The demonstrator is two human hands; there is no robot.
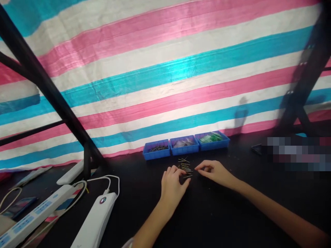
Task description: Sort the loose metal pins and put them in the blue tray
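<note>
Several thin, brass-coloured pieces that look like screws or nails (186, 167) lie loose on the black table between my two hands. My left hand (172, 186) rests at the near left of this little pile, its thumb and forefinger apart, with one thin piece (188, 176) lying by the fingertips. On the other side, my right hand (216, 172) hovers close to the pile, thumb and forefinger pinched together. Anything in that pinch is too small to make out. Behind the pile stand three blue trays: one with dark screw-like pieces (145, 154), one with clear plastic bags (184, 149), one with green-and-clear packets (214, 146).
A white power bank-like device (94, 220) with a cable lies at the left, beside a white power strip (33, 213). A dark phone-like object (24, 206) lies farther left. Black metal posts (62, 103) stand before a striped tarpaulin (155, 86). A small dark object (256, 148) sits right.
</note>
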